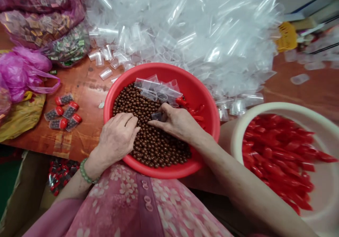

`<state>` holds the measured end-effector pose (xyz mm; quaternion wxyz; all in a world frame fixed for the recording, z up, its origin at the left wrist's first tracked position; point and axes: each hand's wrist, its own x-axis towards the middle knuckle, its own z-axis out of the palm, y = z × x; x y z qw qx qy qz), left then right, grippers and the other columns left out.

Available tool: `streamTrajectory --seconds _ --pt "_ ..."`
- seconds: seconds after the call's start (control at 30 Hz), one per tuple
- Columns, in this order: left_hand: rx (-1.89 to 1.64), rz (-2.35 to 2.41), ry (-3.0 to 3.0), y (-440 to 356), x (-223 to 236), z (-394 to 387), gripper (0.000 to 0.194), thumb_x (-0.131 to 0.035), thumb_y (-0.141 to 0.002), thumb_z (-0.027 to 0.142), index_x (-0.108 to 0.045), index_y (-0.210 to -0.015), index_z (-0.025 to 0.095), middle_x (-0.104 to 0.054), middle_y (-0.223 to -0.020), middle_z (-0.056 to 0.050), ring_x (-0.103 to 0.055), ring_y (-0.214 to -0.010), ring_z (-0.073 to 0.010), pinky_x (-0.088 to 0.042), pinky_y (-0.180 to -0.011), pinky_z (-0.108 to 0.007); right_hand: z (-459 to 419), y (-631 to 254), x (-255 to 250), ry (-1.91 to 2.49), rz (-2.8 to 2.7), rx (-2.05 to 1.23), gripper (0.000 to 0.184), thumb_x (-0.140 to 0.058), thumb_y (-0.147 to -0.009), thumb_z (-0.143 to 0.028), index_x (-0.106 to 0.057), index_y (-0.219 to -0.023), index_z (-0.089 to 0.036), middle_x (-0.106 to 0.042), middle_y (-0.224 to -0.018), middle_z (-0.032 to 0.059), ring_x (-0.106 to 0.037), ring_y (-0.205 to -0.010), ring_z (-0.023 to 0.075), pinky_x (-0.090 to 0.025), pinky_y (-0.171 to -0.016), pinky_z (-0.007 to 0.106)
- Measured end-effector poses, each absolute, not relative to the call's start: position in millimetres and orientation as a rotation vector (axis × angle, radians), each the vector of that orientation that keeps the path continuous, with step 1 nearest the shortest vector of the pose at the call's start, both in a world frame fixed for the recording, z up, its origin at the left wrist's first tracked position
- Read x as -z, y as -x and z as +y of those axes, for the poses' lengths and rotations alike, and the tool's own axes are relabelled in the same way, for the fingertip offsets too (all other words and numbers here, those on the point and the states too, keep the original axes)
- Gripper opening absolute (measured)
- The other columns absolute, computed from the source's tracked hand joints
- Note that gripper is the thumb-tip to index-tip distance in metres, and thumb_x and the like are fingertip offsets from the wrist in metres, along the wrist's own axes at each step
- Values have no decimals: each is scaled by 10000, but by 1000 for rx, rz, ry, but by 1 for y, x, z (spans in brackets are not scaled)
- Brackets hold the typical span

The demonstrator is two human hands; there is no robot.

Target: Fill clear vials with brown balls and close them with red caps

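A red basin (209, 134) holds many small glossy brown balls (156, 152). My right hand (177, 122) is over the middle of the basin, closed on a small clear plastic tube (156, 116) between thumb and fingers, low over the balls. My left hand (119, 134) rests at the basin's left side, its fingers curled down against the balls. Whatever it holds is hidden beneath the fingers. Several empty clear tubes (150, 85) lie on the balls at the far side. Red plastic caps (194, 115) sit at the basin's right.
A large heap of clear tubes (185, 25) covers the back. Filled tubes with red caps (70, 110) lie on the table at left, near purple bags (23, 71). At right stands a cream bucket (237, 141) of red pieces (278, 159). More filled tubes (62, 173) sit below the table edge.
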<state>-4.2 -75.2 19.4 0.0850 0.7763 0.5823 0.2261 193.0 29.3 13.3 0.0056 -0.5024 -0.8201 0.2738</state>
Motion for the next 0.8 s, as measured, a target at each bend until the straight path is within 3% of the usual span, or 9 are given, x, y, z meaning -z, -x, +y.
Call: streamTrajectory --seconds 0.2,0.5,0.67,0.8 --pt "-405 1649 -2414 6 -24 -74 210 -467 -936 190 -632 -1053 133 -695 -1057 -114 -615 -1003 -249 -500 -843 -379 23 -195 -6 1639 -2527 -1189 404 -691 -715 -509 -405 -639 -234 -475 -559 -45 -446 -536 125 -318 -516 259" --pt "-374 1423 -2441 6 -29 -74 253 -488 -912 178 -600 -1133 128 -677 -1130 -114 -601 -1049 -251 -480 -902 -394 18 -186 -3 1715 -1535 -2257 456 -825 -520 -478 -467 -635 -219 -436 -408 -106 -350 -328 47 -259 -324 189" --pt "-325 1363 -2403 6 -34 -73 370 -595 -878 239 -552 -1229 130 -659 -1178 -105 -594 -1061 -259 -488 -914 -406 15 -179 -4 1584 -1180 -2438 375 -828 -510 -334 -507 -645 -196 -494 -397 -87 -393 -280 40 -282 -271 150" --pt "-394 1384 -2391 6 -29 -72 368 -608 -889 249 -567 -1241 150 -663 -1160 -97 -612 -1038 -249 -511 -907 -402 9 -174 -4 1477 -1062 -2494 296 -778 -563 -330 -534 -649 -187 -508 -396 -76 -394 -263 41 -267 -249 135"
